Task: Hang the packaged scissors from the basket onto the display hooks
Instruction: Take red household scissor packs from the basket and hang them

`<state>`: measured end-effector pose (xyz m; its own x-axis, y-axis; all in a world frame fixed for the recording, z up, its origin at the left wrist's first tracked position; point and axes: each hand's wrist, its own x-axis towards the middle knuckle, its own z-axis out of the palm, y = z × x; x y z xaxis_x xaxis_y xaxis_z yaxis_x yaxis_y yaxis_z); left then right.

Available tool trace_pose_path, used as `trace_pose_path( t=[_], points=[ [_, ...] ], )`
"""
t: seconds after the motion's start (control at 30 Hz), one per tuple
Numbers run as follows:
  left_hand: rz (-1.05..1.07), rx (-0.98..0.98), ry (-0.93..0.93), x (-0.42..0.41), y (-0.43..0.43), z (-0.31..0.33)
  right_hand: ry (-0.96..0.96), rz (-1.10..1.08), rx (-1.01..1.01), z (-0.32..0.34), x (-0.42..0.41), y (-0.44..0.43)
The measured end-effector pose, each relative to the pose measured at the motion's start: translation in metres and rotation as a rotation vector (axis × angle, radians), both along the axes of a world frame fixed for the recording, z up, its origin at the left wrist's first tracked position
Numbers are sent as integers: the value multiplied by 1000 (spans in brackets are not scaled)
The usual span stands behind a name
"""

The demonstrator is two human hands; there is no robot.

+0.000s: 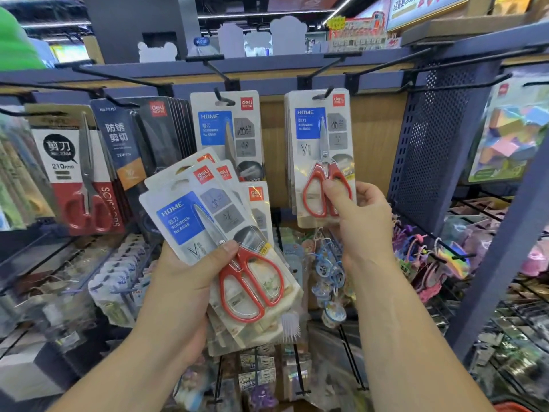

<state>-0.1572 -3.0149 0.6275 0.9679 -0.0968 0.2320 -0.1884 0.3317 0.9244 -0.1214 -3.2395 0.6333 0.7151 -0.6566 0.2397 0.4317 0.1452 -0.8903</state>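
Head view: hanging step in progress. The right hand [359,215] pinches the hung pack [320,150] at its red handles, fingers curled on it; the pack's slot sits over the right hook [322,95], so probably seating or straightening. The left hand [190,281] clamps a fanned stack of packs [208,221], thumb across the top one, below-left of that hook. Next, I'd guess: release, pull one pack off the fan, align its slot with the hook tip.
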Motion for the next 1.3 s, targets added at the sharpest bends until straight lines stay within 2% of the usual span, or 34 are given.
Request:
trace_pose_path(
  t=[0.3, 0.47, 0.57, 0.7, 0.8, 0.93, 1.13, 1.3],
  points=[
    [-12, -27, 12, 1, 0, -3, 168, 0, -2, -41, -27, 12],
    [-16, -51, 21, 2, -8, -4, 108, 273, -290, -43, -72, 58],
    [-36, -92, 48, 1, -15, -5, 100, 317, -403, -45, -77, 72],
    [-61, -118, 91, -2, -23, -4, 59, 280, -320, -48, -76, 77],
    [-74, -98, 92, -4, -24, -4, 8, 335, -197, -48, -76, 77],
    [-120, -213, 154, -7, -28, -6, -31, 318, -18, -48, -74, 76],
    [-174, -111, 135, -9, -34, -9, -144, 245, 140, -47, -72, 67],
    [-149, -101, 114, -7, -33, -10, -161, 257, 211, -50, -70, 63]
  ],
)
